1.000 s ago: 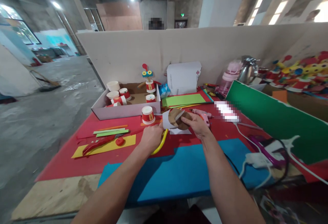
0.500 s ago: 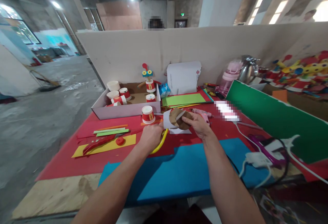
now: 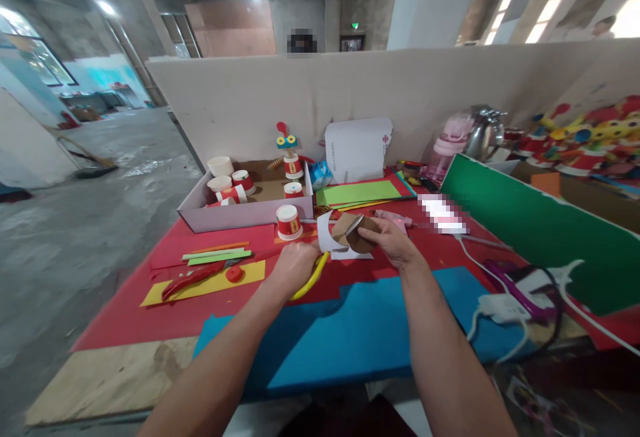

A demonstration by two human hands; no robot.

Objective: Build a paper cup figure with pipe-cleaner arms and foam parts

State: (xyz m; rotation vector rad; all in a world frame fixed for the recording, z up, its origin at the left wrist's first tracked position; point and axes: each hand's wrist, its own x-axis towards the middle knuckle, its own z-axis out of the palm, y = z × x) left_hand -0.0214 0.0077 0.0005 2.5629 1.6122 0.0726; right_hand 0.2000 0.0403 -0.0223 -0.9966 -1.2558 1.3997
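My left hand is closed around yellow-handled scissors; one loop of the handle sticks out below the fist. The metal blade shows against a piece of brown cardboard with a white back, and a cut flap of it curls to the left. Gripping the right edge of that cardboard is my right hand, fingers pinched on it. Just behind my left hand a red-and-white paper cup stands upside down. A white sheet lies under the cardboard.
At the back left, a shallow box holds several paper cups and a cup figure. A red-handled tool rests on a yellow strip. Right of my hands are a pink glue gun, a white power strip and a green board.
The cardboard has turned and tilted between my hands, and its white-backed flap now bends further away to the left. Both hands stay nearly in place.
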